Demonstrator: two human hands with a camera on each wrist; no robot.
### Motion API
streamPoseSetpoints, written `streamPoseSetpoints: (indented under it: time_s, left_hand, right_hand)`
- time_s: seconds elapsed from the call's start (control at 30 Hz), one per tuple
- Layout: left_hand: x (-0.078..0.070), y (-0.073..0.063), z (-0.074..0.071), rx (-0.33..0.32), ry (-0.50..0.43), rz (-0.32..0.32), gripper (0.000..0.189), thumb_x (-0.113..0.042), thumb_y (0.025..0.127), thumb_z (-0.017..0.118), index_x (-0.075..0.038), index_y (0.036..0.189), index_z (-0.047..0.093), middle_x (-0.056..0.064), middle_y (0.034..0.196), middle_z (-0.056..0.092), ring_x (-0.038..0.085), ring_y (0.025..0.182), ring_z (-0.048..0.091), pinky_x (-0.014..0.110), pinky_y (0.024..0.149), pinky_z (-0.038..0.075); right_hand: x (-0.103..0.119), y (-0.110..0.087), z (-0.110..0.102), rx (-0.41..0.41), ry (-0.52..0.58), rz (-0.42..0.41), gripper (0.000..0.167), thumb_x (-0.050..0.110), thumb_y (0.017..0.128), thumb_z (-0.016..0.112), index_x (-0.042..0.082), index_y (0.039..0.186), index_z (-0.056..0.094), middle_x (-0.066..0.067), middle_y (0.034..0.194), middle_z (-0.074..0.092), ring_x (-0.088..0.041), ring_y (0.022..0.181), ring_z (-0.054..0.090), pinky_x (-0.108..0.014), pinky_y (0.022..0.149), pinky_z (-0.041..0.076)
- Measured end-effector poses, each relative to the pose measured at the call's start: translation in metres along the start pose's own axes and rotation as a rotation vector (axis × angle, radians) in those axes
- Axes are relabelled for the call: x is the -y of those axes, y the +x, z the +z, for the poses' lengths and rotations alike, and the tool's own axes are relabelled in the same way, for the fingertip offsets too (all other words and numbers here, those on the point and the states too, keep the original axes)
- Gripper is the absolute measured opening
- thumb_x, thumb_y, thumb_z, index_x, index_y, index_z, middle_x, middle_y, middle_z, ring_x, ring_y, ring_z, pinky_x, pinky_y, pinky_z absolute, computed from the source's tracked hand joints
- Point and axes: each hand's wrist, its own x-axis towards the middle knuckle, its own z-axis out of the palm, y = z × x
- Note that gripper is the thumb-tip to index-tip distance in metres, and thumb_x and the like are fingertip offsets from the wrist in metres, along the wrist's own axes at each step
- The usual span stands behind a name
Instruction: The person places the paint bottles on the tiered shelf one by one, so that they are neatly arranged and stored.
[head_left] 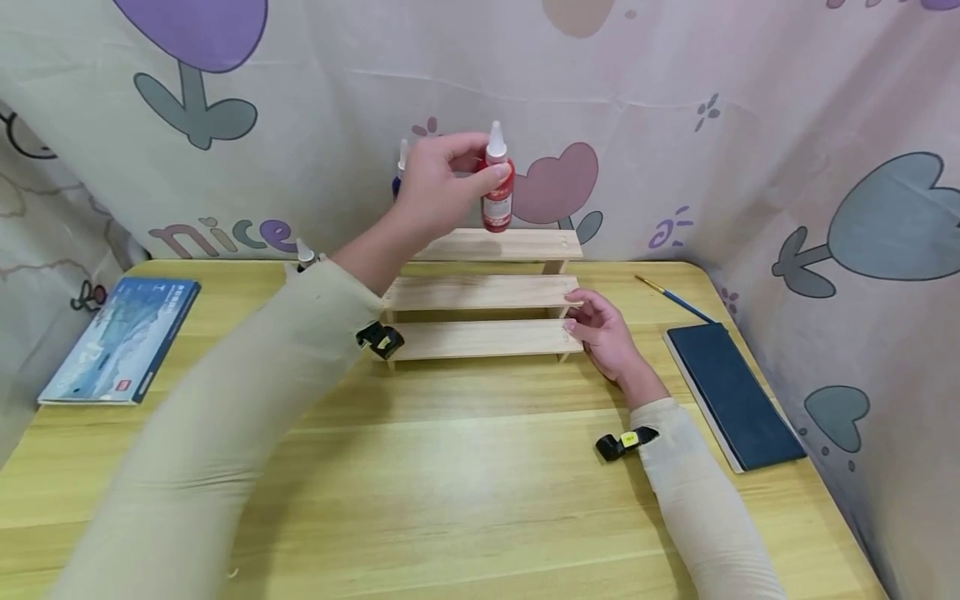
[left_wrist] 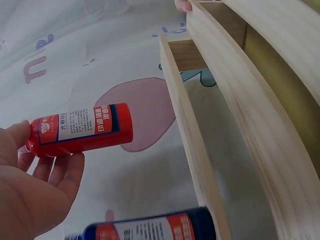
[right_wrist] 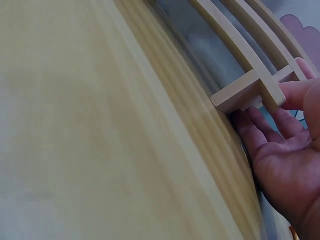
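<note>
My left hand (head_left: 441, 185) pinches a red ink bottle (head_left: 497, 193) with a white nozzle, upright and above the top board in the head view. In the left wrist view the red bottle's printed label faces the camera, and its base points toward the shelf. A dark blue ink bottle (left_wrist: 150, 230) stands on the top board at the left end, mostly hidden by the left hand in the head view. At the right end of the three-step wooden shelf (head_left: 480, 340), my right hand (head_left: 606, 337) grips the lower boards, thumb on the front edge and fingers behind the side.
More white nozzles (head_left: 303, 252) show behind the left sleeve. A blue book (head_left: 120, 337) lies at the table's left, with scissors (head_left: 88, 295) beyond it. On the right lie a dark notebook (head_left: 735, 396) and a paintbrush (head_left: 678, 300). A printed curtain (head_left: 480, 50) hangs behind the table.
</note>
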Motion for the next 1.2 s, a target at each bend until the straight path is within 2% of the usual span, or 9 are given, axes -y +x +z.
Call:
streamPoseSetpoints:
  time_s: [0.2,0.4,0.57,0.73,0.87,1.03,1.2]
  left_hand:
    - [-0.002,0.013,0.017,0.054,-0.016,-0.012,0.035,-0.015,0.091,0.075,-0.006,0.125,0.070,0.004,0.107,0.072,0.012,0.098,0.067,0.028,0.090,0.051]
    - [-0.007,0.027,0.034,0.116,-0.048,-0.040,0.035,-0.015,0.093,0.073,-0.007,0.127,0.069,0.004,0.109,0.071,0.013,0.099,0.066,0.027,0.089,0.050]
    - [-0.006,0.035,0.050,0.147,0.012,-0.069,0.036,-0.017,0.093,0.073,-0.008,0.127,0.069,0.004,0.112,0.070,0.014,0.099,0.065,0.027,0.089,0.049]
    - [-0.003,0.038,0.062,0.173,0.023,-0.112,0.037,-0.018,0.093,0.074,-0.010,0.129,0.068,0.003,0.116,0.068,0.014,0.104,0.064,0.026,0.093,0.049]
    - [-0.001,0.039,0.070,0.167,0.019,-0.122,0.036,-0.018,0.092,0.074,-0.010,0.127,0.069,0.002,0.114,0.068,0.013,0.102,0.063,0.025,0.091,0.049]
    - [0.002,0.039,0.076,0.162,0.023,-0.113,0.032,-0.015,0.092,0.074,-0.007,0.124,0.070,0.001,0.109,0.069,0.013,0.098,0.063,0.023,0.086,0.050]
    - [0.007,0.037,0.079,0.168,0.027,-0.132,0.034,-0.016,0.092,0.074,-0.008,0.125,0.070,0.002,0.111,0.069,0.014,0.100,0.063,0.023,0.089,0.050]
  right_hand:
    - [0.000,-0.002,0.000,-0.007,-0.006,0.004,0.050,-0.023,0.088,0.055,0.013,0.120,0.066,-0.008,0.116,0.061,-0.026,0.105,0.053,-0.027,0.082,0.051]
    - [0.003,-0.004,-0.001,-0.014,-0.017,0.012,0.048,-0.022,0.088,0.057,0.014,0.119,0.066,-0.008,0.120,0.061,-0.034,0.112,0.051,-0.030,0.087,0.050]
    - [0.005,-0.005,0.001,-0.013,-0.013,0.027,0.049,-0.021,0.089,0.056,0.015,0.119,0.066,-0.009,0.121,0.061,-0.039,0.114,0.049,-0.031,0.086,0.051]
    - [0.006,-0.005,0.002,-0.012,-0.006,0.024,0.050,-0.022,0.089,0.055,0.016,0.119,0.066,-0.009,0.119,0.061,-0.032,0.109,0.052,-0.029,0.082,0.051]
    - [0.006,-0.004,0.002,-0.017,-0.008,0.017,0.051,-0.023,0.088,0.054,0.017,0.118,0.066,-0.009,0.118,0.060,-0.027,0.105,0.054,-0.028,0.080,0.051]
    - [0.006,-0.004,0.002,-0.018,-0.021,0.019,0.051,-0.022,0.088,0.055,0.017,0.118,0.066,-0.007,0.119,0.060,-0.028,0.107,0.053,-0.028,0.081,0.051]
    - [0.007,-0.004,0.003,-0.014,-0.017,0.017,0.049,-0.022,0.088,0.057,0.014,0.119,0.066,-0.007,0.119,0.060,-0.034,0.110,0.051,-0.029,0.084,0.050]
